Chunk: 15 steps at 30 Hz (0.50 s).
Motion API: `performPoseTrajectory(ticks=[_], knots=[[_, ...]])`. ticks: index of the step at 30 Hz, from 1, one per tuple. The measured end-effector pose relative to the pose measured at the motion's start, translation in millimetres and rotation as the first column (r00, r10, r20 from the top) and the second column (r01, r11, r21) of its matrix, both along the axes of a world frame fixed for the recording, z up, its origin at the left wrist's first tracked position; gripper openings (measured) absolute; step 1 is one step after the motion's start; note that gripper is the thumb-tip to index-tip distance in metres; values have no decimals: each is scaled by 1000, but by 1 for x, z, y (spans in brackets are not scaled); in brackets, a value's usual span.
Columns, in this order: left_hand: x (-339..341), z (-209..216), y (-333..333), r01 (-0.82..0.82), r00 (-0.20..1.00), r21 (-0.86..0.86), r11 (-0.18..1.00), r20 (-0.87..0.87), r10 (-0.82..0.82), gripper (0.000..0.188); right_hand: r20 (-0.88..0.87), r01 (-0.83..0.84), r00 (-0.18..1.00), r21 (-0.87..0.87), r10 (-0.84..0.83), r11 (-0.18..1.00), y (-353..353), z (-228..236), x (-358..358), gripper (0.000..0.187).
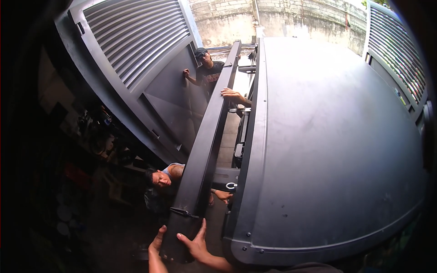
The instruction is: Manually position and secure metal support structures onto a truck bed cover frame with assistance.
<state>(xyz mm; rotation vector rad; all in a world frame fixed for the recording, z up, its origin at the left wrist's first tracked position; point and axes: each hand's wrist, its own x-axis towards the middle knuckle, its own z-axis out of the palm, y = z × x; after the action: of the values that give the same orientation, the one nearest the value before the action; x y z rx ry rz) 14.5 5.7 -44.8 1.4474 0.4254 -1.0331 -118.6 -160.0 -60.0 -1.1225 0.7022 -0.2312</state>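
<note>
A long black box-shaped case (200,168) runs from just in front of me to the far end of a large dark flat panel. My left hand (157,243) grips the left edge of its near end, its thumb pointing up along the side and the other fingers hidden. On the right edge, my right hand (196,243) holds the same end, with a thumb and a finger showing on it. A black strap with a buckle (184,212) crosses the case just beyond my hands. Farther along, another person's hand (233,94) rests on the top of the case.
The large dark panel (337,136) fills the right side, with a metal ring (231,185) by its left edge. One person (161,178) is below left of the case, another (210,73) at its far end. A grey louvred gate (136,41) stands left; a block wall (223,27) lies behind.
</note>
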Motion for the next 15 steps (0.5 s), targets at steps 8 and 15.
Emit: performPoseTrajectory(ticks=[8, 15], knots=[[-8, 14, -8, 68, 997, -19, 997, 37, -67, 114, 2, 47, 999, 1, -47, 999, 0, -1, 0, 151], [-6, 13, -9, 39, 998, 33, 999, 42, -41, 118, 9, -6, 1000, 5, 6, 1000, -1, 0, 0, 151]])
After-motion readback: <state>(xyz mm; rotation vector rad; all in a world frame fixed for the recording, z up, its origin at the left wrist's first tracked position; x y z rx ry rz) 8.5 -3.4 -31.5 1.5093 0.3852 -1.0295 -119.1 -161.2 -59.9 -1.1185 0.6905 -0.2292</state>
